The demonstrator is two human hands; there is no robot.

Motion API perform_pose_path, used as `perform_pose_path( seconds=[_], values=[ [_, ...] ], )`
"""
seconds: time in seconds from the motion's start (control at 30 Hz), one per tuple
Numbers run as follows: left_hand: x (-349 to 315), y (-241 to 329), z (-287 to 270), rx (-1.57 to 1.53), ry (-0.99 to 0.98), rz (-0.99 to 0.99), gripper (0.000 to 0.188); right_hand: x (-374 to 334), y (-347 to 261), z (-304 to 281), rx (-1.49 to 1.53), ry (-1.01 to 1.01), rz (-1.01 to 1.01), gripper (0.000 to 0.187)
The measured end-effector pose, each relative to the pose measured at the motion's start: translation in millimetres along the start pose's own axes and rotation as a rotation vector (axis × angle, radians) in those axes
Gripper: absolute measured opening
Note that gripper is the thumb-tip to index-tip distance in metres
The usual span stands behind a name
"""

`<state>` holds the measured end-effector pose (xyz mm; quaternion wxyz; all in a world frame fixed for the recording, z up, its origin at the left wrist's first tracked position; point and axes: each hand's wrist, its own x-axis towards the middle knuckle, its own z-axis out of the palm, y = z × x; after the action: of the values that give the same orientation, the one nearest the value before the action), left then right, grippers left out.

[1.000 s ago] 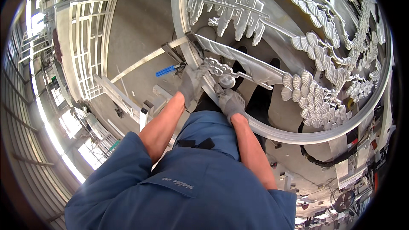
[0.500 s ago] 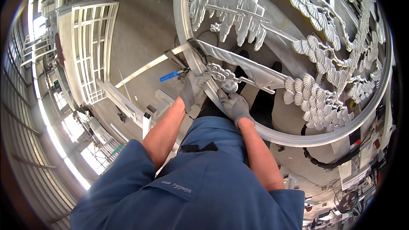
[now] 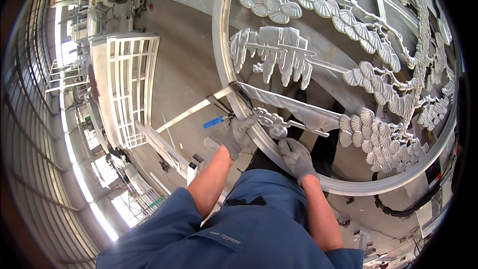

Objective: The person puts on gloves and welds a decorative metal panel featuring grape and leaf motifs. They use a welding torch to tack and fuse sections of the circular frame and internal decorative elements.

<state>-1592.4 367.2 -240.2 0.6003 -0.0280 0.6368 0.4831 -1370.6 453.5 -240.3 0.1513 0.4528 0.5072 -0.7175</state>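
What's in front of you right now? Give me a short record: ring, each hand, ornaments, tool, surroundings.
Ring: large, pale metal, ornaments inside it
Left hand: grey glove, on the ring's lower left part; grip tightness can't be told
Right hand: grey glove, just below the disc; contact with it unclear
Leaves: silver, fan-shaped, clustered toward the ring's right side
Tool: blue handle, outside the ring, up and left of the left hand
Surroundings: pale grid frame at far left

Curves across the front and right as a silvery metal ring (image 3: 221,40), enclosing ridged fan-shaped leaves (image 3: 368,137) and rough branches (image 3: 421,50).
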Motion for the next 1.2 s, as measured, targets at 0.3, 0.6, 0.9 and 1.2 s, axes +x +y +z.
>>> perform_pose_path(
  seconds=[0.3, 0.6, 0.9, 1.2],
  values=[
    [-15.7, 26.0, 35.4, 0.353, 0.310, -0.080, 0.020, -17.4, 6.5, -8.1, 0.023, 0.086, -0.062, 0.044],
    [10.4, -17.7, 2.0, 0.158, 0.257, 0.032, 0.024, -3.8, 52.4, 12.1, -0.368, 0.221, -0.425, 0.022],
    [21.4, -37.6, -9.6, 0.124, 0.246, 0.095, 0.022, -16.6, 35.4, 16.8, -0.070, 0.121, -0.091, 0.044],
    [40.6, -64.5, -27.3, 0.060, 0.317, 0.143, 0.027, -5.1, 32.1, 35.4, -0.151, 0.153, -0.194, 0.037]
  ],
)
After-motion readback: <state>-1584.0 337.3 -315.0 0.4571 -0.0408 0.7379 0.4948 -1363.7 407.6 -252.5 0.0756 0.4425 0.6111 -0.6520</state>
